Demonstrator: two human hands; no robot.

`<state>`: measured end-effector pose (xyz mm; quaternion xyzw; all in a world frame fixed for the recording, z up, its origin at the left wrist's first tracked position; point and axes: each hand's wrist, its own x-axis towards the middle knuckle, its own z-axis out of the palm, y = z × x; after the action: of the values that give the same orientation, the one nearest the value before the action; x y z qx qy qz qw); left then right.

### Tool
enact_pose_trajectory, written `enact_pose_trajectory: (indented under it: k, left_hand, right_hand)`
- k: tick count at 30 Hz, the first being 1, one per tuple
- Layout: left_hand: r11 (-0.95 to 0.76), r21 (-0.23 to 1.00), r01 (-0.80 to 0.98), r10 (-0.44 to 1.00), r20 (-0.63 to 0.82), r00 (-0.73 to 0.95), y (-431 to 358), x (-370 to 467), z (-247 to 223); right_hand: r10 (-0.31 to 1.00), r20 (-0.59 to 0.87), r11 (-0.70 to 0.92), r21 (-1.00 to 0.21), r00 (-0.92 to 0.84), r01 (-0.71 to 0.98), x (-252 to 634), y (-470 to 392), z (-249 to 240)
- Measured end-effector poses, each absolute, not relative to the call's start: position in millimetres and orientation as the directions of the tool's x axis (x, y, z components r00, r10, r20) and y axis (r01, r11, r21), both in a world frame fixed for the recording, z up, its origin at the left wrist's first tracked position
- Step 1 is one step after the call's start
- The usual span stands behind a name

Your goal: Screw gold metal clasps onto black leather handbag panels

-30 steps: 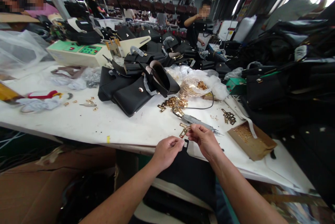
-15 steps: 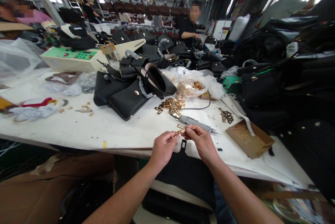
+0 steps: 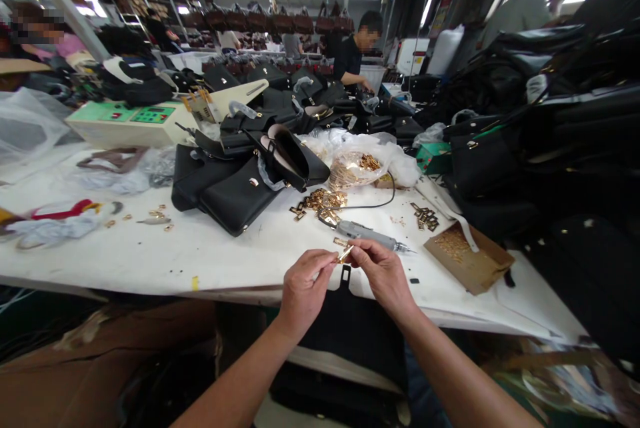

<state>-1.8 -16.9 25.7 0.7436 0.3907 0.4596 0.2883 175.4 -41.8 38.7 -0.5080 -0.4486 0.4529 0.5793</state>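
Note:
Between my two hands is a small gold metal bag fitting (image 3: 345, 254). My left hand (image 3: 306, 285) pinches its left side, and my right hand (image 3: 383, 275) grips its right side with thumb and fingertips. Just beyond the fingers, another gold fitting (image 3: 340, 241) lies on the table. Below my hands a black bag flap (image 3: 363, 331) hangs over the table's front edge; its narrow tab (image 3: 345, 274) has a rectangular cutout. A grey electric screwdriver (image 3: 367, 235) rests on the table just past my right hand, its bit pointing right.
Behind the screwdriver is a heap of gold fittings (image 3: 323, 201). A cardboard box (image 3: 467, 258) of small gold pieces stands at right, near darker fittings (image 3: 424, 216). Black handbags (image 3: 240, 198) pile up at the back left, beside a pale machine (image 3: 130, 125). A co-worker (image 3: 354, 58) stands across the table.
The gold fitting has turned between my fingers and now shows a bright, slanted face. My hands stay close together. The whole view has shifted slightly, and the co-worker opposite leans lower.

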Motion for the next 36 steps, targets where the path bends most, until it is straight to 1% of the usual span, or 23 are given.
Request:
enact_pose_trajectory:
  k: [3, 8, 10, 13, 16, 18, 21, 25, 30, 34, 36]
  left_hand:
    - [-0.511, 0.803, 0.307, 0.855, 0.438, 0.278, -21, 0, 29]
    - [-0.385, 0.879, 0.282, 0.908, 0.306, 0.287, -28, 1, 35]
    - [-0.304, 0.919, 0.25, 0.931, 0.231, 0.282, -29, 1, 37]
    - [-0.129, 0.979, 0.16, 0.959, 0.082, 0.273, -29, 1, 40]
    - [0.019, 0.997, 0.075, 0.967, -0.038, 0.253, -28, 2, 42]
    - [0.076, 0.996, 0.046, 0.972, -0.084, 0.219, -28, 3, 42]
    - [0.135, 0.991, -0.01, 0.975, -0.132, 0.179, -26, 3, 39]
    - [0.218, 0.973, -0.08, 0.961, -0.199, 0.194, -25, 4, 34]
    - [0.254, 0.964, -0.076, 0.949, -0.234, 0.213, -23, 4, 32]
    - [0.259, 0.965, -0.051, 0.946, -0.242, 0.218, -23, 2, 32]
    - [0.28, 0.957, -0.074, 0.939, -0.257, 0.23, -22, 2, 33]
  right_hand:
    - [0.979, 0.06, 0.074, -0.995, 0.195, -0.066, 175, -43, 42]
    - [0.986, 0.025, 0.038, -0.997, 0.165, -0.074, 173, -44, 48]
    - [0.986, 0.0, 0.017, -0.995, 0.165, -0.102, 173, -44, 50]
    - [0.988, -0.036, -0.018, -0.993, 0.151, -0.115, 172, -46, 50]
    - [0.988, -0.081, -0.068, -0.992, 0.129, -0.102, 169, -47, 49]
    - [0.986, -0.125, -0.118, -0.991, 0.111, -0.069, 167, -48, 50]
    - [0.983, -0.161, -0.161, -0.987, 0.085, -0.01, 164, -48, 50]
    - [0.982, -0.172, -0.174, -0.984, 0.084, 0.026, 165, -48, 48]
    - [0.983, -0.162, -0.171, -0.98, 0.089, 0.104, 166, -49, 40]
    - [0.986, -0.117, -0.138, -0.973, 0.118, 0.187, 165, -51, 35]
    - [0.987, -0.101, -0.126, -0.97, 0.125, 0.208, 165, -51, 35]
